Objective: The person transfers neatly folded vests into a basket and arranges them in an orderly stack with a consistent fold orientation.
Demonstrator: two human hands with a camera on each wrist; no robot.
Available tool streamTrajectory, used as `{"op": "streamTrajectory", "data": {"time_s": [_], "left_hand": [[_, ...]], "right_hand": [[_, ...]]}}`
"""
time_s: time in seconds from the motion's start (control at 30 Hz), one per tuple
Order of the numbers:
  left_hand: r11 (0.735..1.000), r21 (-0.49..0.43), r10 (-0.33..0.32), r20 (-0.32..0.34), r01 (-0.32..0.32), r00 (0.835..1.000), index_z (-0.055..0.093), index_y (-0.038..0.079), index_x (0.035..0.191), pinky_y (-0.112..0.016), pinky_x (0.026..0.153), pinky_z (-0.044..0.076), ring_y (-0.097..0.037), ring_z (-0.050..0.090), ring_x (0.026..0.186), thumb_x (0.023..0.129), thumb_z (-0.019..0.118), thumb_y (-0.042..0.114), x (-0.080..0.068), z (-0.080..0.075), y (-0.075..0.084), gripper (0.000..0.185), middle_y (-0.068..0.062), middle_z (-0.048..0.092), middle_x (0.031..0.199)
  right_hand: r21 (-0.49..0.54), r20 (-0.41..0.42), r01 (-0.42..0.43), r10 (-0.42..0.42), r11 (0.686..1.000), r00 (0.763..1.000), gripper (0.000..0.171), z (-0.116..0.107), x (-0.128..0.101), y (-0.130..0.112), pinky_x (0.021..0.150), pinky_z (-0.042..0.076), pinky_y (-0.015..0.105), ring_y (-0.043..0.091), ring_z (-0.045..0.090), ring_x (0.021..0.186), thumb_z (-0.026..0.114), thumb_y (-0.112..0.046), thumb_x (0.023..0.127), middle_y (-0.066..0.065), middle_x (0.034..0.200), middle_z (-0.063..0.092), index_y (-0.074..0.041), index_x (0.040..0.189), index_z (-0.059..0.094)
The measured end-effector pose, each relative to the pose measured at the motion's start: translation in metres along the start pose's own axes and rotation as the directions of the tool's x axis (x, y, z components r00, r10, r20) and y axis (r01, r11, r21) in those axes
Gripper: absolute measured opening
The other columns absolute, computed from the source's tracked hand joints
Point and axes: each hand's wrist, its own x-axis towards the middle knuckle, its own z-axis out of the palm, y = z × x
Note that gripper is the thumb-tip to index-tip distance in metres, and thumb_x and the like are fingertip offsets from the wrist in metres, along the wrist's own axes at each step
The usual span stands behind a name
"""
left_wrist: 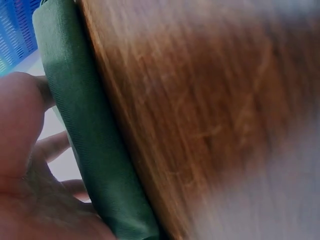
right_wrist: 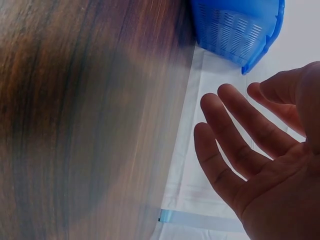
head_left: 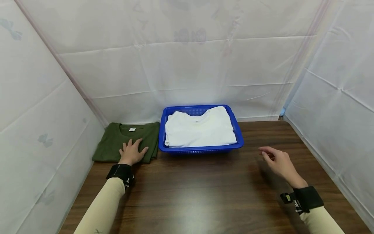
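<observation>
A folded dark green T-shirt [head_left: 112,146] lies on the table at the left, its neckline and white label toward the back. On its front part rests my left hand [head_left: 131,152], fingers spread; the left wrist view shows the thumb and fingers along the folded edge of the green cloth [left_wrist: 90,125]. My right hand [head_left: 279,162] hovers over the table to the right, fingers loosely bent and holding nothing, as its palm [right_wrist: 270,180] in the right wrist view also shows. Between the hands, a white T-shirt [head_left: 201,130] lies folded inside a blue plastic basket [head_left: 201,150].
The basket stands at the back of the brown wooden table [head_left: 193,188], close to the white sheet wall [head_left: 187,71]. More white sheeting encloses the left [head_left: 35,156] and right sides. The green shirt's right edge lies right beside the basket.
</observation>
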Motion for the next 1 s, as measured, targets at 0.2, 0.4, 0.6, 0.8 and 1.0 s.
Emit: {"op": "streamTrajectory", "data": {"time_s": [0.2, 0.4, 0.6, 0.8, 1.0], "left_hand": [[1.000, 0.027, -0.006, -0.007, 0.006, 1.000, 0.035, 0.005, 0.158, -0.084, 0.106, 0.011, -0.069, 0.004, 0.142, 0.106, 0.051, 0.044, -0.008, 0.003, -0.004, 0.066, -0.040, 0.014, 0.160], [0.999, 0.030, 0.019, -0.054, -0.018, 0.998, 0.041, 0.003, 0.154, -0.085, 0.104, 0.014, -0.071, 0.010, 0.141, 0.104, 0.056, 0.042, -0.028, 0.009, -0.003, 0.064, -0.042, 0.021, 0.157], [0.998, 0.050, 0.037, -0.077, -0.034, 0.996, 0.043, 0.003, 0.153, -0.087, 0.102, 0.016, -0.072, 0.014, 0.139, 0.104, 0.057, 0.041, -0.057, 0.013, -0.001, 0.064, -0.043, 0.024, 0.155], [0.997, 0.069, 0.042, -0.097, -0.035, 0.994, 0.044, 0.003, 0.153, -0.087, 0.099, 0.020, -0.072, 0.018, 0.138, 0.104, 0.058, 0.040, -0.083, 0.016, 0.004, 0.063, -0.044, 0.027, 0.153], [0.996, 0.079, 0.040, -0.105, -0.032, 0.994, 0.046, 0.002, 0.151, -0.088, 0.097, 0.023, -0.073, 0.020, 0.136, 0.104, 0.061, 0.038, -0.107, 0.017, 0.010, 0.061, -0.044, 0.029, 0.151]], "right_hand": [[0.015, 0.025, 0.000, 0.000, 1.000, 1.000, 0.020, 0.002, -0.001, 0.001, 0.065, 0.057, 0.028, 0.024, 0.072, 0.081, 0.062, -0.002, 0.100, 0.014, 0.101, 0.077, 0.001, 0.118, 0.073], [0.016, 0.039, -0.007, 0.006, 1.000, 0.999, 0.021, 0.004, -0.003, 0.003, 0.066, 0.057, 0.028, 0.026, 0.072, 0.083, 0.063, -0.002, 0.100, 0.014, 0.102, 0.077, 0.001, 0.118, 0.073], [0.020, 0.047, 0.016, -0.017, 1.000, 0.999, 0.022, 0.006, -0.002, 0.003, 0.066, 0.058, 0.029, 0.025, 0.073, 0.081, 0.062, -0.002, 0.100, 0.014, 0.102, 0.077, 0.001, 0.119, 0.073], [0.021, 0.049, 0.030, -0.031, 0.999, 0.998, 0.022, 0.005, 0.000, 0.001, 0.065, 0.059, 0.036, 0.026, 0.073, 0.079, 0.062, -0.001, 0.100, 0.016, 0.101, 0.077, 0.002, 0.119, 0.073], [0.023, 0.059, 0.028, -0.029, 0.999, 0.998, 0.022, 0.006, 0.002, -0.001, 0.064, 0.057, 0.031, 0.024, 0.072, 0.079, 0.062, -0.002, 0.100, 0.014, 0.101, 0.077, 0.001, 0.119, 0.073]]}}
